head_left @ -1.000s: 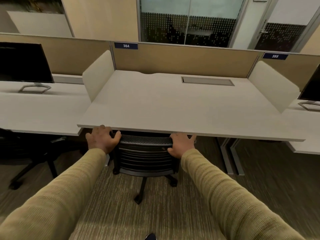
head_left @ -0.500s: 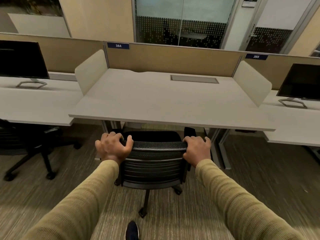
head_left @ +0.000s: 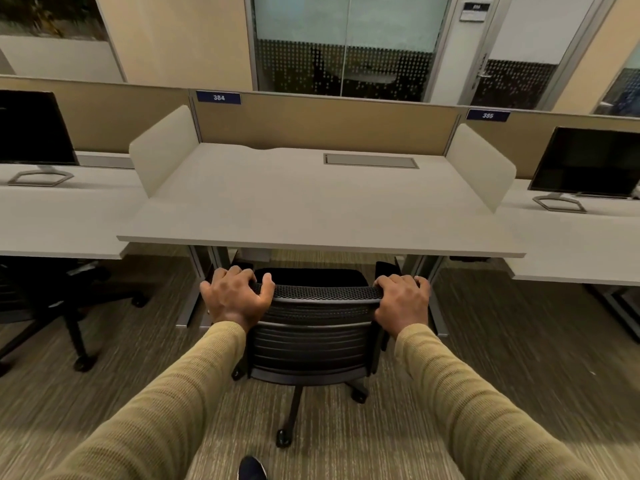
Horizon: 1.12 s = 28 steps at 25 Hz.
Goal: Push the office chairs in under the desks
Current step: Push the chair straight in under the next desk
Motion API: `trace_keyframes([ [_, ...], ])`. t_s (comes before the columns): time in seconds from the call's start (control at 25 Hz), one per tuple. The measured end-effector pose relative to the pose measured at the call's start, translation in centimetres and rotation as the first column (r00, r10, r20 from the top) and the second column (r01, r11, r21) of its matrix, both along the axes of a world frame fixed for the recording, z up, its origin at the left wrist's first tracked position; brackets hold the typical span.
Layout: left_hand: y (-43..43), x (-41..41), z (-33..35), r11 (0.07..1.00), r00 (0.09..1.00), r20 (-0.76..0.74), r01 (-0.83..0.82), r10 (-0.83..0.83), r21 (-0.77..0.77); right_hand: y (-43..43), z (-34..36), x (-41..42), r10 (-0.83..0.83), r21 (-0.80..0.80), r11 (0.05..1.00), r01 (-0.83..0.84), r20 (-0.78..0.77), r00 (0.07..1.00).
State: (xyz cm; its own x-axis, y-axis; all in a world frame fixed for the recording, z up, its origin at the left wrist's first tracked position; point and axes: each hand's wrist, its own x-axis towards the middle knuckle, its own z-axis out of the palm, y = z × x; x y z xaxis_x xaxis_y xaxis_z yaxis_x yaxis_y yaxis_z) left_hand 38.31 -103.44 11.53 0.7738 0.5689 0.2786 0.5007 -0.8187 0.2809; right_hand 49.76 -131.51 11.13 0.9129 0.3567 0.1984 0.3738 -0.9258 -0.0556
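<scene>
Near the front edge of the desk [head_left: 311, 216], left hand [head_left: 235, 297] and right hand [head_left: 401, 301] each grasp the top rail of the office chair [head_left: 311, 337].

- A single view, worn on the person's head, looks forward and down along both sleeves.
- It squarely faces the desk [head_left: 311, 209], whose near edge crosses mid-frame.
- Close below is the office chair [head_left: 311, 337], with the left hand [head_left: 235, 299] and right hand [head_left: 401, 303] gripping its top rim.
- The wide angle takes in the left monitor [head_left: 33, 128], the right monitor [head_left: 588, 161], the far glass wall [head_left: 346, 46] and a near shoe [head_left: 252, 468].
</scene>
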Motion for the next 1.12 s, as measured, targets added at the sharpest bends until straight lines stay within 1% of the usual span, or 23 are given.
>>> trace_keyframes([
  [0.16,0.1,1.9,-0.1,1.0,1.0,-0.003,0.011,-0.011,0.016,-0.2,0.4,2.1,-0.009,-0.024,1.0,0.009,-0.008,1.0],
  [0.36,0.7,5.7,-0.3,0.998,0.997,-0.071,0.044,-0.04,0.053,0.1,0.1,5.7,-0.031,-0.054,0.998,0.032,0.018,0.999],
  [0.64,2.8,13.3,-0.7,0.994,0.988,-0.114,0.106,-0.101,0.037,1.7,0.2,12.6,-0.081,-0.085,0.994,0.076,-0.063,0.995],
  [0.76,3.2,16.4,-0.9,0.99,0.986,-0.102,0.134,-0.13,0.032,1.7,0.1,15.4,-0.094,-0.098,0.991,0.088,-0.053,0.994],
  [0.92,4.3,20.4,-1.4,0.978,0.973,-0.098,0.21,-0.207,0.013,2.3,-0.2,18.9,-0.114,-0.118,0.987,0.106,-0.057,0.992],
  [1.12,3.9,22.2,-2.6,0.968,0.97,-0.053,0.242,-0.239,0.065,1.8,-0.4,22.1,-0.125,-0.109,0.987,0.12,-0.048,0.991],
])
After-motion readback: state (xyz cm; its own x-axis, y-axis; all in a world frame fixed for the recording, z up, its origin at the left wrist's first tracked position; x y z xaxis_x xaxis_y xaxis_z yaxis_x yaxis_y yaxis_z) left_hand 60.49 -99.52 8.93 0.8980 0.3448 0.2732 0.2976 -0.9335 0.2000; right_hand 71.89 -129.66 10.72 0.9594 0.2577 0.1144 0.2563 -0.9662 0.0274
